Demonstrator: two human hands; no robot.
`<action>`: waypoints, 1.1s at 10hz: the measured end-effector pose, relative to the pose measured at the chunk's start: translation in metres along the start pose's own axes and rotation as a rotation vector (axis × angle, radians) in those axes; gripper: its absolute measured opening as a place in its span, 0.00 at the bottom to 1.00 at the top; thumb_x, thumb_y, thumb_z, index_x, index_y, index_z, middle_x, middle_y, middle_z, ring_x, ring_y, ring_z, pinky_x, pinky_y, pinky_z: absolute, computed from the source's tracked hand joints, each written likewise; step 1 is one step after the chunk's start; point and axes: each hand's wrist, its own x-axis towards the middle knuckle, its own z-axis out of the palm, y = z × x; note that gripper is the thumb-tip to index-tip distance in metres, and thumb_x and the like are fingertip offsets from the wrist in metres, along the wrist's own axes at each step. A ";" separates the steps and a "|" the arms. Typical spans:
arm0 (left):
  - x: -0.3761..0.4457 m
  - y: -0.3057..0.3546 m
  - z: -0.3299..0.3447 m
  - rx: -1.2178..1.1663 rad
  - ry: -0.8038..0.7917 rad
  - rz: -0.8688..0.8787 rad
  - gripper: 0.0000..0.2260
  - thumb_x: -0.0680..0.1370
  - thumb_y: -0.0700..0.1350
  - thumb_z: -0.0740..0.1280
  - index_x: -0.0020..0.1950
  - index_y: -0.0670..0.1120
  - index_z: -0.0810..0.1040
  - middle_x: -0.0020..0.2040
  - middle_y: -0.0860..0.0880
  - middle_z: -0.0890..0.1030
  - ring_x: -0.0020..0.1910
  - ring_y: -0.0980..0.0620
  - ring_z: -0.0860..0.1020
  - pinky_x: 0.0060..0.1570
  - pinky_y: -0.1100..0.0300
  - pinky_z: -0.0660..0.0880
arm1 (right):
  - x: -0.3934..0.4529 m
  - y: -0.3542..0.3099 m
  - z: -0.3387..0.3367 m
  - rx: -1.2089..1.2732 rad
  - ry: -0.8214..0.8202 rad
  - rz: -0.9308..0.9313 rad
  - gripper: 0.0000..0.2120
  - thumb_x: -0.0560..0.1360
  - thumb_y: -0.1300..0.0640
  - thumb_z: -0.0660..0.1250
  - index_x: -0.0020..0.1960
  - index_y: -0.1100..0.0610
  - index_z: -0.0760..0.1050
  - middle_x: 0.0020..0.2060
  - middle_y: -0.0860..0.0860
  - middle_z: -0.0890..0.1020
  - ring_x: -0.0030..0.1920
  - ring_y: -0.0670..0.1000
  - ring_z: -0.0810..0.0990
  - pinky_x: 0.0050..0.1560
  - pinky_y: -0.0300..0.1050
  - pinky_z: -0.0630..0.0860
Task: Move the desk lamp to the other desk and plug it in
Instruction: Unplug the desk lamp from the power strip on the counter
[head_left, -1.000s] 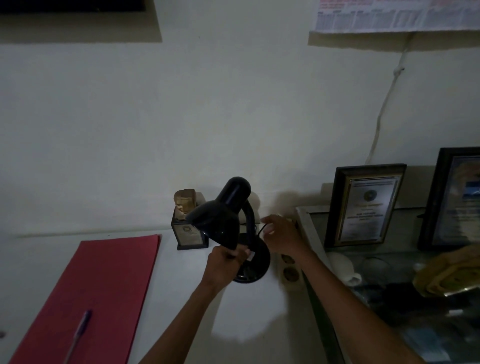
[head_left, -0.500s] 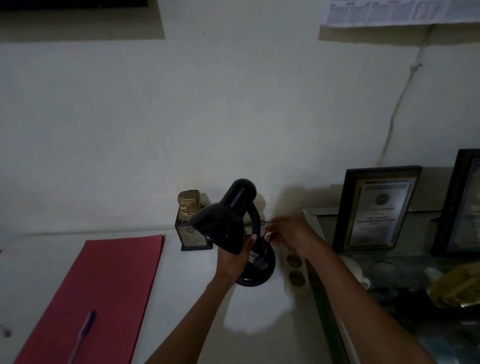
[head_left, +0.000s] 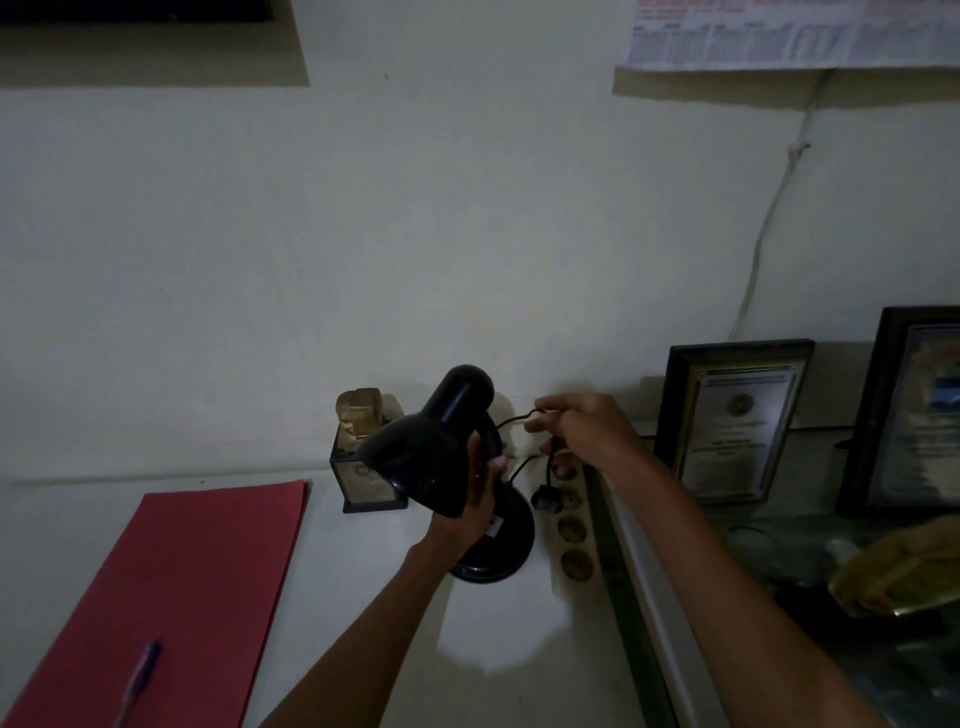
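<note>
A black desk lamp (head_left: 431, 452) with a round base stands on the white desk (head_left: 519, 691) near the wall. My left hand (head_left: 480, 499) grips its neck just under the shade. My right hand (head_left: 582, 434) pinches the lamp's black cord (head_left: 514, 421) up in the air, to the right of the lamp. The black plug (head_left: 545, 501) dangles from the cord, just above a white power strip (head_left: 574, 535) whose round sockets lie along the desk's right edge. The plug sits in no socket.
A red folder (head_left: 171, 597) with a purple pen (head_left: 137, 680) lies at the left. A small trophy (head_left: 363, 452) stands behind the lamp. Framed certificates (head_left: 732, 421) lean on the wall over a glass-topped desk at the right.
My right hand has risen from beside the lamp base and lifted the cord, so the plug now hangs in view. My left hand keeps its hold on the lamp.
</note>
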 end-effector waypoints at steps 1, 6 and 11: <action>0.002 0.000 -0.003 0.005 0.011 0.105 0.21 0.84 0.48 0.61 0.74 0.41 0.66 0.59 0.46 0.80 0.63 0.49 0.78 0.59 0.67 0.74 | -0.001 0.006 -0.002 -0.011 0.034 0.008 0.12 0.76 0.63 0.64 0.53 0.51 0.81 0.36 0.47 0.88 0.26 0.47 0.80 0.34 0.46 0.75; -0.009 -0.009 0.004 0.421 0.009 0.131 0.10 0.84 0.52 0.55 0.57 0.50 0.72 0.43 0.51 0.76 0.39 0.56 0.73 0.37 0.70 0.66 | -0.015 0.029 0.013 0.009 -0.047 0.013 0.15 0.75 0.64 0.62 0.54 0.51 0.83 0.37 0.50 0.88 0.27 0.47 0.76 0.26 0.39 0.74; -0.030 0.029 -0.026 0.555 0.073 0.271 0.07 0.82 0.41 0.59 0.53 0.38 0.73 0.44 0.36 0.81 0.44 0.36 0.79 0.44 0.44 0.76 | -0.052 -0.066 -0.011 0.094 -0.024 -0.293 0.14 0.80 0.63 0.62 0.56 0.50 0.83 0.42 0.47 0.88 0.29 0.43 0.76 0.30 0.38 0.78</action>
